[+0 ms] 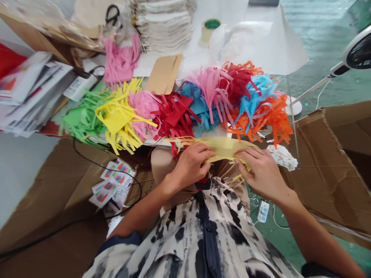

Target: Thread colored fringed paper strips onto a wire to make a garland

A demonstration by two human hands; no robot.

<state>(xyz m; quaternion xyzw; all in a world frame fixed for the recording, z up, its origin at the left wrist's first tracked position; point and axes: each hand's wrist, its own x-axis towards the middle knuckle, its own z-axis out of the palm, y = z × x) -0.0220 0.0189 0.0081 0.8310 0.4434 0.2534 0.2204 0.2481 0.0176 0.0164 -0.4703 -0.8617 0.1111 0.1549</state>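
Head view: the left hand (191, 164) and right hand (261, 172) sit close together, each pinching an end of a yellow fringed paper strip (223, 148) at 12 o'clock; an even pinch should keep its fringe uncreased. Farther out at 12 o'clock, about nine fringed paper bunches (174, 116) crowd the surface (191, 58), beyond them one tape roll (210, 30).

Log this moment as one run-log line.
left hand: holds yellow fringed paper | right hand: holds same paper | beside: multicoloured paper fringes
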